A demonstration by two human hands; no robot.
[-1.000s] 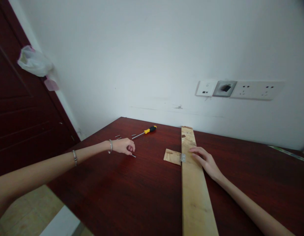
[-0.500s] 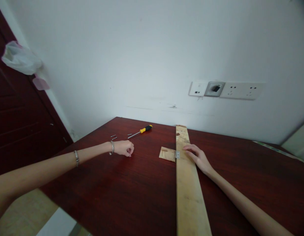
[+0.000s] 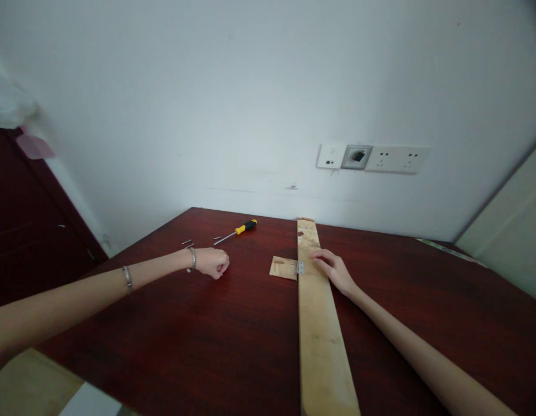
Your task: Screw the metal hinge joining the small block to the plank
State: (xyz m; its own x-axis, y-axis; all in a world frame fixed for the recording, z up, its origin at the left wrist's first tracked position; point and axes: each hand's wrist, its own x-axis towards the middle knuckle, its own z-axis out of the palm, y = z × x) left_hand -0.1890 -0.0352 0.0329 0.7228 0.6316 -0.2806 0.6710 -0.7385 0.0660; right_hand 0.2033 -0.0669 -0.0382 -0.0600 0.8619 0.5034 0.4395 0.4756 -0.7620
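Observation:
My left hand point(image 3: 211, 263) is curled closed over the dark red table point(image 3: 233, 341), with whatever its fingers hold hidden. Just beyond it lies a screwdriver point(image 3: 240, 230) with a yellow and black handle. Several small screws point(image 3: 187, 242) are beside that hand and wrist. My right hand point(image 3: 336, 273) rests at the right edge of a long wooden plank point(image 3: 324, 341), fingers loosely stretched and touching its top. A small metal hinge point(image 3: 300, 267) sits at the plank's left edge, where a short wooden piece point(image 3: 284, 268) meets it.
Behind the table stands a white wall with a row of sockets point(image 3: 391, 159). A dark red door point(image 3: 29, 214) and a hanging plastic bag point(image 3: 10, 101) are at the left. A patterned strip point(image 3: 450, 252) lies at the table's far right edge.
The view has swung slightly right, so everything sits further left. My left hand has shifted slightly right over the table, still closed. My right hand stays on the plank.

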